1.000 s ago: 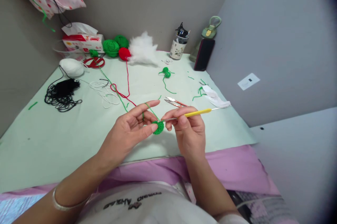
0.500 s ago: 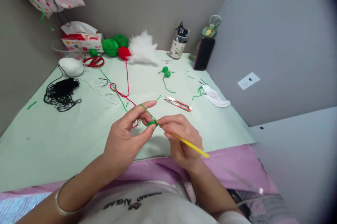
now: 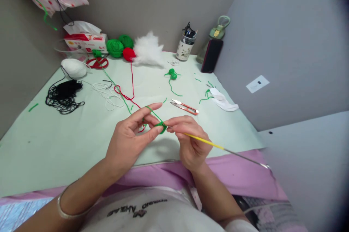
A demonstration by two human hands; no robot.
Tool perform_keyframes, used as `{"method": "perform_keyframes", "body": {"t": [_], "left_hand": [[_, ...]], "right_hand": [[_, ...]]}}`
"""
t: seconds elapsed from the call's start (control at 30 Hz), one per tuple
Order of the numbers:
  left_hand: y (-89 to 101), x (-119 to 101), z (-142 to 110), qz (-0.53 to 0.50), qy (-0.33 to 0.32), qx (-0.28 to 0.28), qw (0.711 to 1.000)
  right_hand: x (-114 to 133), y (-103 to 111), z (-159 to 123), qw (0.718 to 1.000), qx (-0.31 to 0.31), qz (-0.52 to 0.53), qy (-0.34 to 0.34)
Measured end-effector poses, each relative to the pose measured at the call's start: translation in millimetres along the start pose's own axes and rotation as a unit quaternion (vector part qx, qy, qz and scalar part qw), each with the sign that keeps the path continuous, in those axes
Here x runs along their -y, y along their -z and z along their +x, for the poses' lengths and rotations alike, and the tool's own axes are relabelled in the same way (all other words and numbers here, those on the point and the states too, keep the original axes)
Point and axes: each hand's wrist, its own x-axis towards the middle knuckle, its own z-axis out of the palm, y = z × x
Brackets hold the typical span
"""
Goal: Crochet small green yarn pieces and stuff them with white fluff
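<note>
My left hand [image 3: 131, 137] pinches a small green crochet piece [image 3: 160, 127] between thumb and middle finger. Green yarn [image 3: 152, 112] runs over its raised index finger. My right hand [image 3: 188, 137] grips a yellow-handled crochet hook [image 3: 215, 145], whose tip sits at the green piece and whose metal end points down to the right. Both hands hover just above the near edge of the pale green table [image 3: 68, 144].
Orange thread snips [image 3: 185, 106] lie just beyond my hands. Red yarn [image 3: 128, 97], white string [image 3: 106, 95] and a black yarn tangle [image 3: 64, 94] lie to the left. Yarn balls [image 3: 120, 47], white stuffing [image 3: 147, 48], a tissue box [image 3: 85, 41], a cup [image 3: 185, 48] and a phone [image 3: 211, 55] line the back.
My right hand swung the hook's handle from pointing right and away to pointing down right, and the green piece turned edge-on between my fingers.
</note>
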Motion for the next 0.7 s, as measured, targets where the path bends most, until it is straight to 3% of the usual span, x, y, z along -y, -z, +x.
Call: {"method": "perform_keyframes", "body": {"t": [0.23,0.5,0.6,0.7], "left_hand": [[-0.3,0.5,1.5,-0.027,0.022,0.017,0.999],[-4.0,9.3,4.2,-0.123,0.041,0.04,0.991],[-2.7,6.5,2.9,-0.107,0.03,0.031,0.993],[-1.0,2.5,1.0,-0.083,0.024,0.028,0.996]], "right_hand": [[-0.9,2.9,3.4,0.996,-0.003,0.065,-0.065],[-3.2,-4.6,-7.9,0.998,-0.011,-0.036,0.046],[-2.0,-3.0,-1.8,0.998,-0.021,0.034,-0.052],[-2.9,-1.2,5.8,0.972,-0.024,0.159,-0.169]]}}
